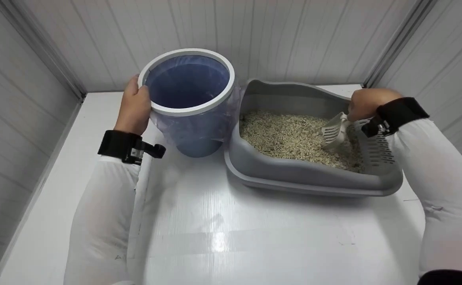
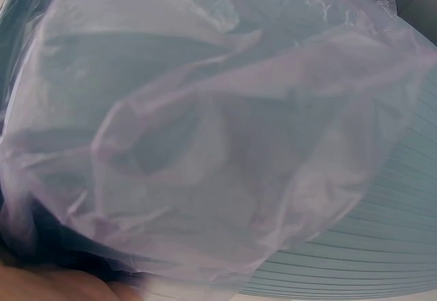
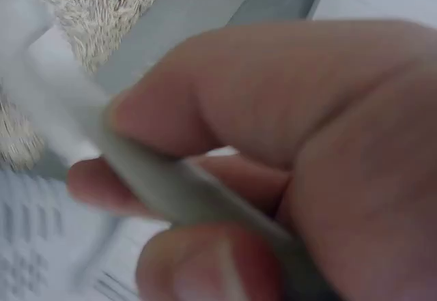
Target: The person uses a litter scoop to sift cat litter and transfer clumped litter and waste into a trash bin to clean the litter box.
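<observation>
Scoop (image 1: 335,132) handle — hidden in right hand (image 1: 367,103)

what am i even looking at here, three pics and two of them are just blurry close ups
No machine here: a person works with two bare hands and wears three cameras. The big picture comes from a camera on the head, looking down at a white table.

On it stand a blue bin, lined with a thin plastic bag, and beside it a grey litter tray filled with pale litter.

The left hand holds the bin by its white rim. The right hand has its grip round the handle of a slotted scoop, whose head is down at the litter.

The two close-ups come from cameras strapped to the wrists. The left one sees mostly the crinkled bag; the right one sees blurred fingers wrapped round the scoop handle.
</observation>
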